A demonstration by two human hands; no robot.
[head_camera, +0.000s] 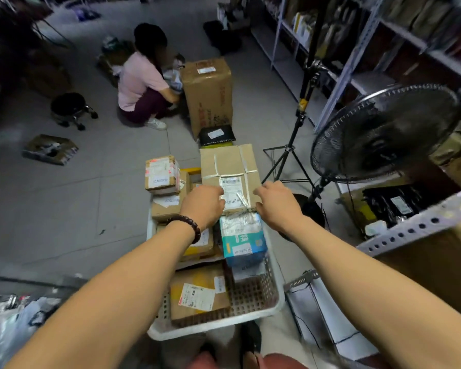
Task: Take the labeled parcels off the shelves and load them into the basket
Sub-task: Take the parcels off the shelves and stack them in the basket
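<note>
Parcel (pixel 229 166) lengthwise away, label up; left hand (pixel 202 206), right hand (pixel 274 205) fingers curled round near end.

A bracelet (pixel 190 225) of dark brown round beads circles the wrist of my left hand (pixel 201 206). My right hand (pixel 276 203) and both forearms are bare. At the bottom edge of view, blurred salmon-red cloth (pixel 280 363) covers my legs.
</note>
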